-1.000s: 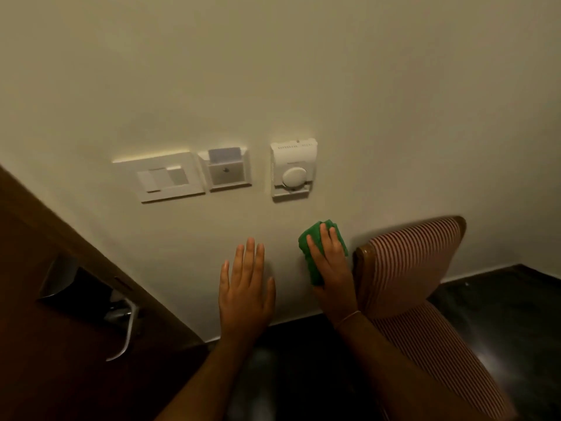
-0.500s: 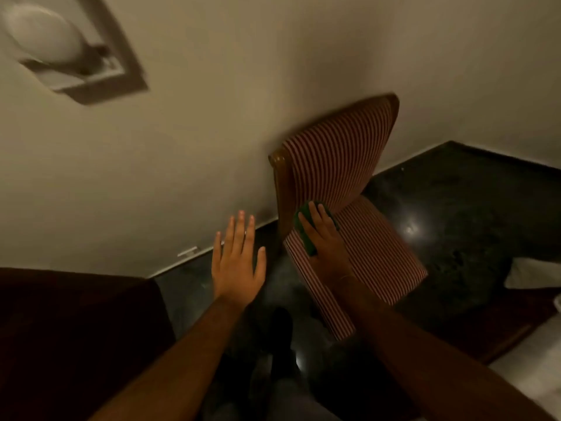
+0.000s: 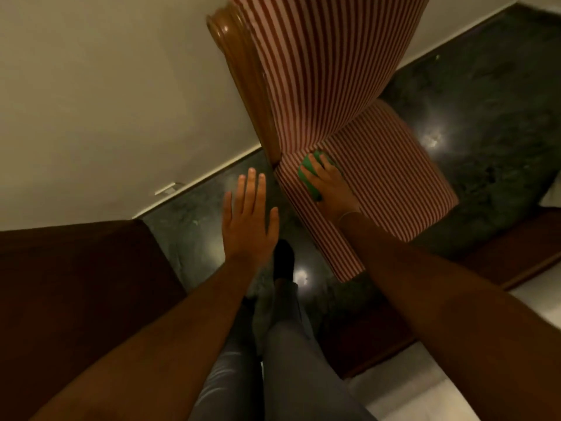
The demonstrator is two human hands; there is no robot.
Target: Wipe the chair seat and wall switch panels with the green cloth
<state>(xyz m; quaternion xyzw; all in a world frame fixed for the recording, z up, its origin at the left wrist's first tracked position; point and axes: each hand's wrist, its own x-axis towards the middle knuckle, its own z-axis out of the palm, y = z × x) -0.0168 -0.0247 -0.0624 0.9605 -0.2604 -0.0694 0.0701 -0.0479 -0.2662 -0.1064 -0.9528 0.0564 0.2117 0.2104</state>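
Observation:
A red-and-white striped chair stands against the cream wall; its seat [image 3: 385, 177] is below the padded backrest [image 3: 321, 71], which has a brown wooden frame [image 3: 246, 77]. My right hand [image 3: 331, 186] presses the folded green cloth [image 3: 308, 174] flat on the back left part of the seat, near the backrest. My left hand [image 3: 247, 220] hovers over the dark floor left of the chair, fingers spread, holding nothing. The wall switch panels are out of view.
Dark polished floor [image 3: 485, 123] surrounds the chair. A dark brown wooden surface [image 3: 76, 284] fills the lower left. My legs in grey trousers [image 3: 273, 360] and a dark shoe [image 3: 283, 259] are below. A pale surface [image 3: 440, 375] with a brown edge lies at the lower right.
My view has dropped from the wall switch panels to the chair. My right hand carried the green cloth from the wall down onto the seat. My left hand came off the wall.

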